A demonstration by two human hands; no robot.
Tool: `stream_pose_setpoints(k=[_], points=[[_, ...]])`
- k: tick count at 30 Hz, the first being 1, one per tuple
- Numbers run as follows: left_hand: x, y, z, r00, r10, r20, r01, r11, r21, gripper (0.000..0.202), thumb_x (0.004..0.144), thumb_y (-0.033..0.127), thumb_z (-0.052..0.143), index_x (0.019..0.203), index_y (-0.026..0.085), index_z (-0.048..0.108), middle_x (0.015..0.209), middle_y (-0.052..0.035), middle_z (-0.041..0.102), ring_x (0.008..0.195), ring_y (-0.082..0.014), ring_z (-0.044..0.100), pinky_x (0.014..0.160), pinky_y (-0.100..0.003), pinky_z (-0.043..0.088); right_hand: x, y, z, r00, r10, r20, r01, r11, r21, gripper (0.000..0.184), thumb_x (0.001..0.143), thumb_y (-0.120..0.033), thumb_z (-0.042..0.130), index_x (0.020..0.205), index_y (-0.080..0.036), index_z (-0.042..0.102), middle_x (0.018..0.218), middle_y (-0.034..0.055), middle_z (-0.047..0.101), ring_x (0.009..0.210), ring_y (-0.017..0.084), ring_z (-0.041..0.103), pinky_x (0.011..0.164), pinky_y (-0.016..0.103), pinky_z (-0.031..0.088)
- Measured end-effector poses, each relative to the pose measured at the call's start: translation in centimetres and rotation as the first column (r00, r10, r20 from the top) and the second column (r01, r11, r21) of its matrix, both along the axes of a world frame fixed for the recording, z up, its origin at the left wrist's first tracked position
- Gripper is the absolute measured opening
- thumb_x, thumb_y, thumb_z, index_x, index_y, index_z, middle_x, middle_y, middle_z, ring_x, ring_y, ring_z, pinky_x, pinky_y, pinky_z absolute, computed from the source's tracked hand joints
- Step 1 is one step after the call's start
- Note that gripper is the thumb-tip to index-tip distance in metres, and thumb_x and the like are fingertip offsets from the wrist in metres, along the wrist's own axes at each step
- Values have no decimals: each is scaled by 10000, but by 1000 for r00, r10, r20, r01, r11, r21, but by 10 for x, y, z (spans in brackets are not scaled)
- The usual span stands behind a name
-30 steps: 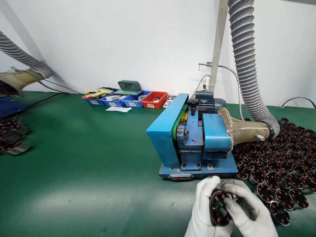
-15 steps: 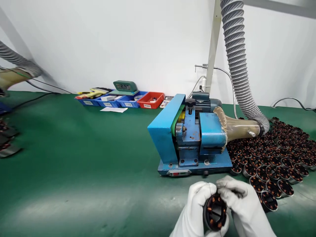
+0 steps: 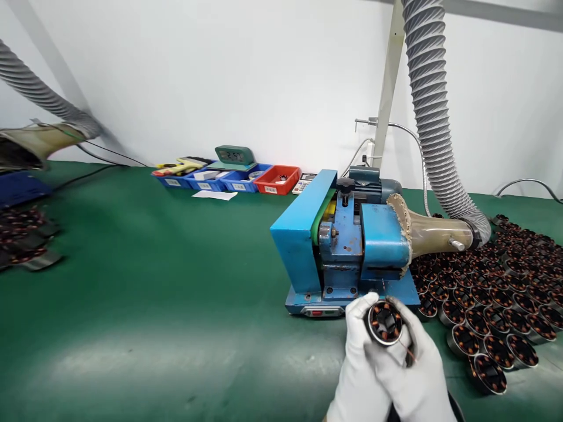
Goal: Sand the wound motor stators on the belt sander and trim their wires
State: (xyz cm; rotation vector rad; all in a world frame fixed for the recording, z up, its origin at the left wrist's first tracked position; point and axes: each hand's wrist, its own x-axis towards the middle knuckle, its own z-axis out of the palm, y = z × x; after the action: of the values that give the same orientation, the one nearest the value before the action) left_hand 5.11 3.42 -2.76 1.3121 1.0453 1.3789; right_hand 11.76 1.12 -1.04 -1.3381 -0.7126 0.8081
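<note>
Both gloved hands, left hand [image 3: 358, 357] and right hand [image 3: 416, 375], clasp one motor stator [image 3: 385, 322] upright, just before blue machine [image 3: 347, 246]; stator pile [image 3: 488, 281] rightward on green table [image 3: 153, 281]

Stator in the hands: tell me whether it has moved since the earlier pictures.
Yes. The stator has moved forward, towards the blue machine: it now sits at the base's front edge, where green mat showed before.

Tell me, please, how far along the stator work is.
Done: cannot tell; a small pile of stators lies far left. In hand: the left hand and right hand hold one stator before the blue machine. Left, probably: the many stators spread right of the machine.
</note>
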Motion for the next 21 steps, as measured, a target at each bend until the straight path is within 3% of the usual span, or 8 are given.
stream_pose_setpoints(k=[2, 4, 8, 13, 17, 21], points=[[7, 6, 4, 976, -53, 210, 90, 981, -170, 403, 809, 294, 577, 1176, 221, 427, 1180, -127, 517, 991, -221, 641, 876, -417, 544, -2, 12, 2, 997, -50, 62, 52, 998, -32, 504, 566, -332, 822, 1027, -172, 693, 950, 108, 773, 876, 283, 724, 748, 334, 588], [12, 13, 11, 940, -53, 336, 137, 963, -231, 386, 820, 370, 572, 1159, 226, 457, 1191, -134, 539, 965, -226, 656, 818, -400, 569, 0, 24, 7, 992, -63, 110, 68, 997, -46, 469, 592, -351, 792, 1002, -148, 690, 944, 120, 771, 873, 281, 722, 757, 340, 582], [20, 25, 17, 926, 6, 376, 90, 967, -238, 334, 801, 404, 607, 1068, 218, 528, 1088, -109, 609, 844, -198, 682, 748, -354, 585, 7, 37, 15, 992, -6, 126, 11, 999, -41, 433, 651, -374, 758, 1010, -146, 678, 936, 111, 774, 847, 261, 726, 729, 322, 583], [29, 30, 7, 919, 14, 394, 77, 974, -215, 328, 823, 387, 595, 1099, 223, 531, 1036, -99, 620, 830, -194, 680, 738, -347, 585, 9, 43, 18, 995, 7, 98, -4, 1000, -30, 369, 647, -356, 766, 945, -153, 687, 790, 82, 785, 685, 232, 735, 614, 295, 590], [25, 27, 2, 963, 19, 268, 24, 988, -154, 296, 884, 396, 500, 1128, 230, 518, 1083, -105, 603, 936, -211, 657, 809, -368, 571, 9, 40, 15, 992, -35, 124, 38, 999, -22, 360, 625, -354, 759, 918, -155, 693, 796, 87, 784, 705, 246, 738, 622, 307, 596], [2, 8, -3, 995, 65, -82, -53, 988, 147, 405, 779, 342, 669, 1146, 262, 519, 1100, -83, 574, 941, -217, 639, 781, -350, 574, 5, 10, -3, 991, -16, 130, 23, 998, -53, 418, 573, -306, 780, 961, -172, 698, 925, 107, 770, 842, 287, 726, 727, 344, 593]])
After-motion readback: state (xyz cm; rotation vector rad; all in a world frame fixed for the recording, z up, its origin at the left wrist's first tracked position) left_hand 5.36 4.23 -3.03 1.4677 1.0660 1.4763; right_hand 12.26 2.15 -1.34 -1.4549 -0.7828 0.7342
